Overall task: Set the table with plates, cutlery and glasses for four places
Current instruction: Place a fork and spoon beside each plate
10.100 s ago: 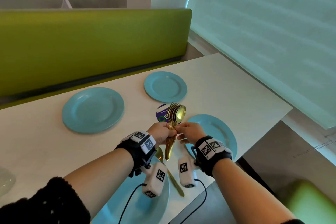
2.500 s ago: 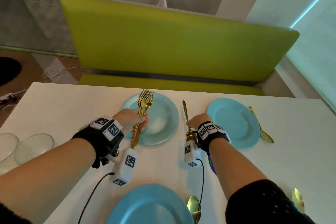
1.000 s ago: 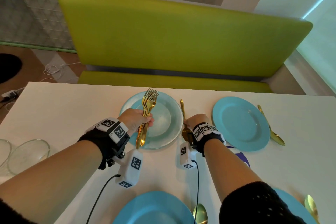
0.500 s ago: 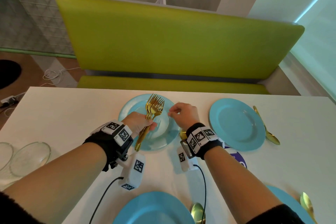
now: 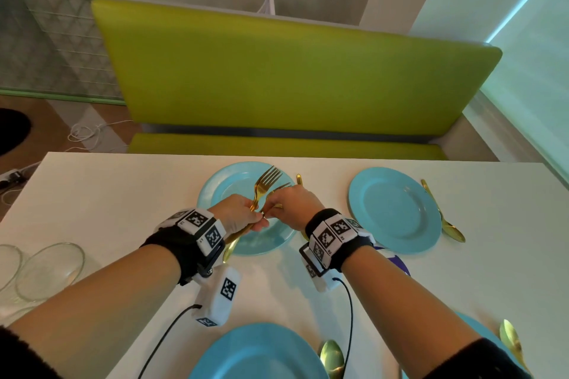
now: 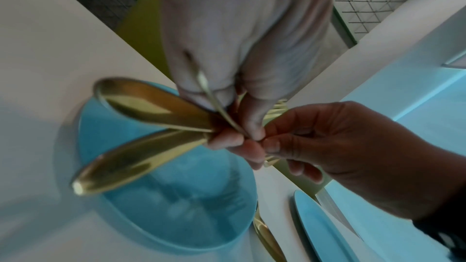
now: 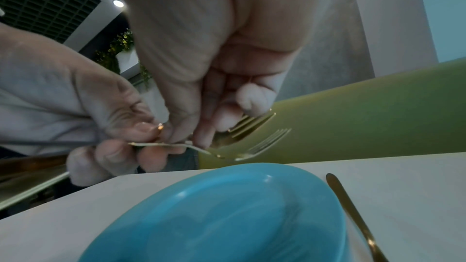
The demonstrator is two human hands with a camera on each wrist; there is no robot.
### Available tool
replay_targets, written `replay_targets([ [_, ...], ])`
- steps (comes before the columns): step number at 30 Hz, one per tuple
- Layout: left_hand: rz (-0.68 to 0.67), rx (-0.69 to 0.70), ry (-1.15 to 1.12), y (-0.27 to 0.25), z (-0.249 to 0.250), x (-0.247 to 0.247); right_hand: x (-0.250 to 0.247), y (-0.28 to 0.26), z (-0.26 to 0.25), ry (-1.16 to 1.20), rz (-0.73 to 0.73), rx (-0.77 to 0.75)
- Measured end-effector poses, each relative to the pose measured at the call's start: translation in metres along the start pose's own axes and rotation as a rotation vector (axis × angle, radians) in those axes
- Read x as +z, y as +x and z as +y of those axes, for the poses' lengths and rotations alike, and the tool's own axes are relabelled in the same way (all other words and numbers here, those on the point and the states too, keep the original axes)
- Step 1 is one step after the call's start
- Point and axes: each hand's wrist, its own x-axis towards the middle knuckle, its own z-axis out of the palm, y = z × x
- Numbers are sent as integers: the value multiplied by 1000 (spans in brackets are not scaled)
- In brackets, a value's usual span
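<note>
On the white bench (image 5: 101, 194), a spoon (image 5: 300, 179) now lies beside the far plate (image 5: 215, 191). The right hand (image 5: 292, 204) has left it and pinches one fork (image 5: 278, 187) from the bundle of forks (image 5: 264, 184) that the left hand (image 5: 238, 215) grips, so forks probably come next.

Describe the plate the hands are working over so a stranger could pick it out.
Start at the green bench behind the white table. Two round blue plates sit along that far edge; take the left one. Unlike its neighbour, both hands hold gold forks above it.
</note>
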Motion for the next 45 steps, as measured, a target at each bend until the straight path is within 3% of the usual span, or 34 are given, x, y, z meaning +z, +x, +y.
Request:
replay_targets([
  [10,-4,120,155,-5,7,8,-3,-5,4,-111,-52,-86],
  [14,18,132,209,0,10,9,-5,-8,8,-114,-43,-53],
  [20,242,111,81,14,11,-8,-15,-15,36,1,-15,210],
  [24,242,66,-45,16,10,-19,-16,-17,74,226,93,549],
  [29,228,49,-79,16,5,-18,-3,-14,105,61,39,862],
  [34,227,17,-104,21,2,-15,9,-5,118,26,6,924],
  [45,225,-5,-124,25,-1,-12,26,4,119,118,126,969],
])
